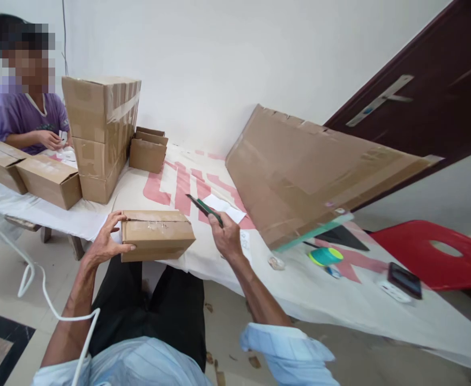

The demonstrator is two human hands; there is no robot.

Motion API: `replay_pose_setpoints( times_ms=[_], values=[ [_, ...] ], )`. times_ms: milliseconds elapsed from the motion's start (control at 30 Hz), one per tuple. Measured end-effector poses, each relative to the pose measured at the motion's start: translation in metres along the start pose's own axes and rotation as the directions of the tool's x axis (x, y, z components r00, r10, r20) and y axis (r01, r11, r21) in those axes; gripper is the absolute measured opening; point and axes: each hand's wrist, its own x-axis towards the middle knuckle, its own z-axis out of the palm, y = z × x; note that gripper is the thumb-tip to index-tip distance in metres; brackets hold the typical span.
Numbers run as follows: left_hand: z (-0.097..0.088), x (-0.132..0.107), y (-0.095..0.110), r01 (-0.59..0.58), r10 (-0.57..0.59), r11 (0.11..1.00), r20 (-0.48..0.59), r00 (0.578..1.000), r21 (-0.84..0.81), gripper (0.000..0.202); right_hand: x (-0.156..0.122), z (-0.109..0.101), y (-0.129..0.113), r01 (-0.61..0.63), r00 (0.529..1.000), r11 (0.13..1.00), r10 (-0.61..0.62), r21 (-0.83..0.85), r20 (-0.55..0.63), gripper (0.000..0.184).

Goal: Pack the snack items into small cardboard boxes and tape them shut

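Note:
A small brown cardboard box [161,236] with clear tape over its top seam sits at the table's near edge. My left hand [109,238] grips its left end, fingers on top and thumb along the front face. To the right of the box, my right hand [226,236] is wrapped around a green utility knife [207,209]. Its dark blade points up and to the left, apart from the box. White paper [223,206] lies on the cloth just behind the knife.
Taped boxes stand in a tall stack [104,139] at the left. Beyond it sits a person [30,118] near two closed boxes [50,177]. A large cardboard sheet [299,177] leans at the right. A tape roll [323,256], a phone [404,280] and a red chair [412,246] are farther right.

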Motion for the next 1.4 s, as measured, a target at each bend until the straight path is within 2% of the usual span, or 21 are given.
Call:
replay_pose_setpoints(
  times_ms=[33, 100, 200, 267, 333, 467, 567, 667, 767, 867, 1000, 1067, 1133, 1200, 1267, 1333, 1400],
  values=[
    [0.000, 0.000, 0.000, 0.000, 0.000, 1.000, 0.003, 1.000, -0.001, 0.080, 0.005, -0.008, -0.016, 0.082, 0.994, 0.994, -0.087, 0.073, 0.068, 0.035],
    [-0.001, 0.000, 0.000, 0.004, -0.004, 1.000, 0.007, 1.000, 0.002, 0.079, 0.013, -0.019, -0.051, 0.229, 0.948, 0.962, -0.255, 0.152, 0.189, 0.033],
    [0.000, 0.000, 0.001, 0.016, -0.016, 1.000, 0.006, 1.000, 0.004, 0.079, 0.020, -0.020, -0.096, 0.392, 0.834, 0.899, -0.438, 0.198, 0.337, 0.027],
    [0.000, -0.001, 0.002, 0.017, -0.017, 1.000, 0.010, 1.000, 0.001, 0.079, 0.024, -0.015, -0.114, 0.455, 0.767, 0.868, -0.494, 0.196, 0.410, 0.025],
    [0.001, -0.001, 0.002, 0.015, -0.015, 1.000, 0.015, 1.000, -0.001, 0.079, 0.029, -0.010, -0.122, 0.499, 0.723, 0.850, -0.516, 0.171, 0.459, 0.024],
    [0.002, -0.001, 0.001, 0.018, -0.018, 1.000, 0.017, 1.000, -0.002, 0.080, 0.041, -0.002, -0.129, 0.584, 0.685, 0.811, -0.522, 0.046, 0.509, 0.023],
    [0.002, -0.001, 0.000, 0.009, -0.009, 1.000, 0.020, 1.000, 0.010, 0.079, 0.048, 0.000, -0.137, 0.665, 0.637, 0.745, -0.526, -0.057, 0.563, 0.024],
    [0.001, 0.000, 0.001, -0.004, 0.004, 1.000, 0.022, 1.000, 0.023, 0.077, 0.053, -0.002, -0.144, 0.717, 0.590, 0.688, -0.509, -0.116, 0.627, 0.025],
    [0.000, 0.002, 0.002, -0.009, 0.008, 1.000, 0.021, 1.000, 0.028, 0.076, 0.059, -0.010, -0.140, 0.735, 0.577, 0.654, -0.464, -0.179, 0.672, 0.027],
    [-0.002, 0.004, 0.004, -0.011, 0.010, 1.000, 0.036, 0.999, 0.027, 0.076, 0.064, -0.030, -0.122, 0.720, 0.594, 0.658, -0.417, -0.222, 0.688, 0.026],
    [-0.010, 0.005, 0.005, -0.005, 0.003, 1.000, 0.050, 0.999, 0.022, 0.083, 0.070, -0.066, -0.085, 0.642, 0.666, 0.730, -0.379, -0.235, 0.643, 0.025],
    [-0.016, 0.006, 0.006, 0.006, -0.009, 0.999, 0.076, 0.997, 0.040, 0.088, 0.068, -0.078, -0.064, 0.561, 0.731, 0.807, -0.380, -0.183, 0.567, 0.027],
    [-0.021, 0.008, 0.009, 0.019, -0.028, 0.998, 0.123, 0.992, 0.068, 0.092, 0.060, -0.079, -0.039, 0.441, 0.831, 0.891, -0.359, -0.109, 0.425, 0.031],
    [-0.025, 0.012, 0.012, 0.021, -0.037, 0.995, 0.169, 0.985, 0.097, 0.097, 0.042, -0.063, -0.013, 0.298, 0.924, 0.952, -0.270, -0.065, 0.271, 0.038],
    [-0.028, 0.015, 0.014, 0.008, -0.034, 0.992, 0.205, 0.978, 0.127, 0.103, 0.015, -0.034, 0.014, 0.148, 0.973, 0.984, -0.127, -0.102, 0.191, 0.041],
    [-0.030, 0.018, 0.015, -0.005, -0.030, 0.988, 0.229, 0.973, 0.152, 0.109, -0.014, 0.000, 0.037, -0.017, 0.985, 0.984, 0.046, -0.177, 0.164, 0.042],
    [-0.031, 0.020, 0.015, -0.012, -0.028, 0.986, 0.236, 0.971, 0.166, 0.113, -0.036, 0.030, 0.051, -0.091, 0.981, 0.981, 0.118, -0.169, 0.156, 0.041]
  ],
)
